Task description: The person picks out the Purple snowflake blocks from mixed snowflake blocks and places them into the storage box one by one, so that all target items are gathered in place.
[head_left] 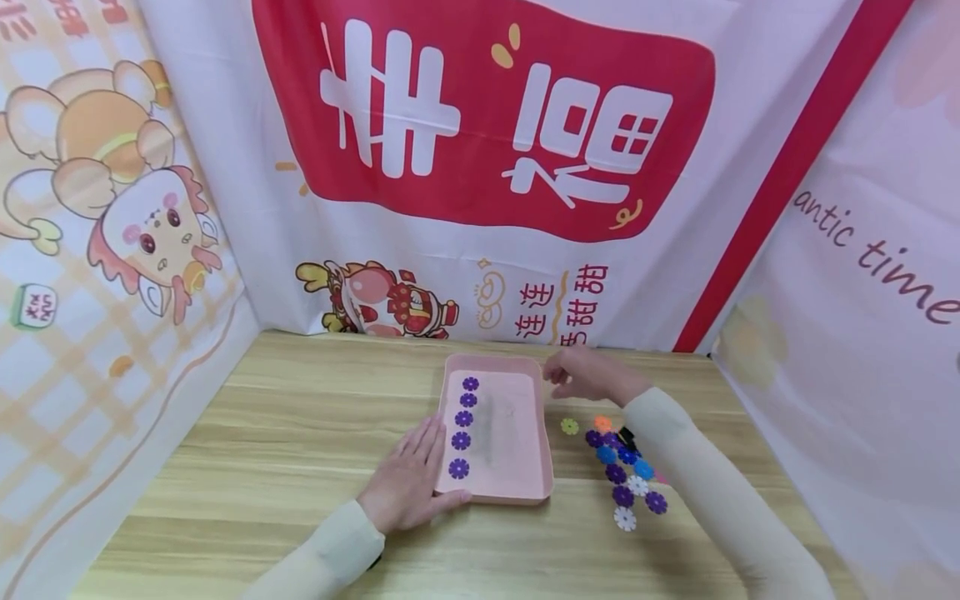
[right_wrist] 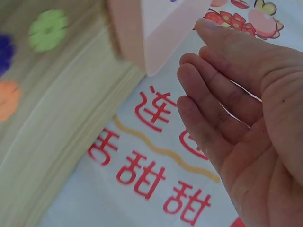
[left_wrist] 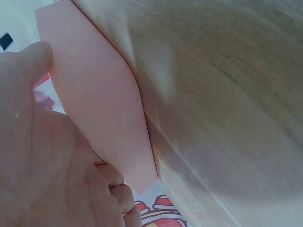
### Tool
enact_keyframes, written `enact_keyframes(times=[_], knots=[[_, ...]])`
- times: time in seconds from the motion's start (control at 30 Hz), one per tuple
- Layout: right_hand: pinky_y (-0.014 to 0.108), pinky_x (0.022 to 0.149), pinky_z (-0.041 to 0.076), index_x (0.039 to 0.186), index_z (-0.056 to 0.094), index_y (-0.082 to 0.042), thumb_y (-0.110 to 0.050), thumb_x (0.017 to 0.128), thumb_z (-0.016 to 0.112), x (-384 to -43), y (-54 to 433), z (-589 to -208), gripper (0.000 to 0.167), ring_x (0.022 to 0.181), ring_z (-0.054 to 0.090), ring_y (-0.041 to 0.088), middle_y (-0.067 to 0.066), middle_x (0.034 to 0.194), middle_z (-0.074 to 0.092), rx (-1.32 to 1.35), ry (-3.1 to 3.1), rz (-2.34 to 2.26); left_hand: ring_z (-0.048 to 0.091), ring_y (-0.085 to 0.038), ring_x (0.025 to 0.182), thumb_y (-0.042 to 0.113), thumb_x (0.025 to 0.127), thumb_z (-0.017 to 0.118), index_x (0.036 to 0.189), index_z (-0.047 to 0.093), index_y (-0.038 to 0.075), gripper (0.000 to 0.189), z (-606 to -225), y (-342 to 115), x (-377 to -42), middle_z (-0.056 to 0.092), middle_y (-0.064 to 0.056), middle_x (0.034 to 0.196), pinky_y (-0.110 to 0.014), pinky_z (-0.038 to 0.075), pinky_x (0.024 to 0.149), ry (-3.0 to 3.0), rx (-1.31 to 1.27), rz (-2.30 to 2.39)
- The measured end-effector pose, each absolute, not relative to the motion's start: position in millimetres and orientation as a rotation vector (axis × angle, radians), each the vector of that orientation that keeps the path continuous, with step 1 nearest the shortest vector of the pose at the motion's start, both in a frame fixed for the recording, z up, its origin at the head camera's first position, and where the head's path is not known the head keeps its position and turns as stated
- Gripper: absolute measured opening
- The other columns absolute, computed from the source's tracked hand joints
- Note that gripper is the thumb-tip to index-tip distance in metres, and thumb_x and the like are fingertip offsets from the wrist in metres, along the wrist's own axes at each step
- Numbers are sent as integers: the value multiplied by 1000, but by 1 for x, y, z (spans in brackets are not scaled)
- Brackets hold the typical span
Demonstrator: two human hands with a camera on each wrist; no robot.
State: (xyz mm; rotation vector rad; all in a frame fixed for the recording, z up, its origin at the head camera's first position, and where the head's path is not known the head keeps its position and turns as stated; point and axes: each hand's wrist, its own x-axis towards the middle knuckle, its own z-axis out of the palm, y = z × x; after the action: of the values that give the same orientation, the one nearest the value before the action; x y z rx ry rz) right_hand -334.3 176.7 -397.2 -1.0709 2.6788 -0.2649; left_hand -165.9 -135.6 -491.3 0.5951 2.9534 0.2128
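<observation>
A pink tray point(head_left: 517, 492) lies on the table with a column of several purple notched discs point(head_left: 465, 418) along its left side. My left hand point(head_left: 408, 479) rests at the tray's near left corner, fingers stretched along the left side and thumb at the front rim. Seen from the left wrist, the thumb point(left_wrist: 40, 56) touches the rim of the pink wall point(left_wrist: 94, 90). My right hand point(head_left: 588, 375) hovers by the far right corner. In the right wrist view its fingers point(right_wrist: 203, 90) are loosely bent, with nothing between them and the thumb.
Right of the tray, beneath the right forearm, lies a loose pile of purple, blue and white discs point(head_left: 615, 473), with an orange disc point(head_left: 603, 424) at its far end. A green disc point(head_left: 569, 427) sits nearer the tray. Printed cloth point(head_left: 480, 275) hangs behind the wooden table point(head_left: 300, 433).
</observation>
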Motion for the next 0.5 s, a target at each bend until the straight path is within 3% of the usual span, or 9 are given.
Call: enact_keyframes(times=[0.27,0.5], knots=[[26,80,61,105,78,-21,-19,90,87,-304,227,-404,18,83,63,7,-4,96,76,-1043,2632,-78,18,-40,164,78,98,47,165,25,-5,109,-493,-135,-166,17,-23,176,-52,21,135,2941,596,268],[37,88,65,113,77,-13,-14,92,83,-296,250,-428,22,96,73,19,5,108,78,-1002,2603,-83,18,-41,164,76,99,49,164,25,-6,107,-494,-137,-166,17,-24,176,-53,20,135,2950,615,261]])
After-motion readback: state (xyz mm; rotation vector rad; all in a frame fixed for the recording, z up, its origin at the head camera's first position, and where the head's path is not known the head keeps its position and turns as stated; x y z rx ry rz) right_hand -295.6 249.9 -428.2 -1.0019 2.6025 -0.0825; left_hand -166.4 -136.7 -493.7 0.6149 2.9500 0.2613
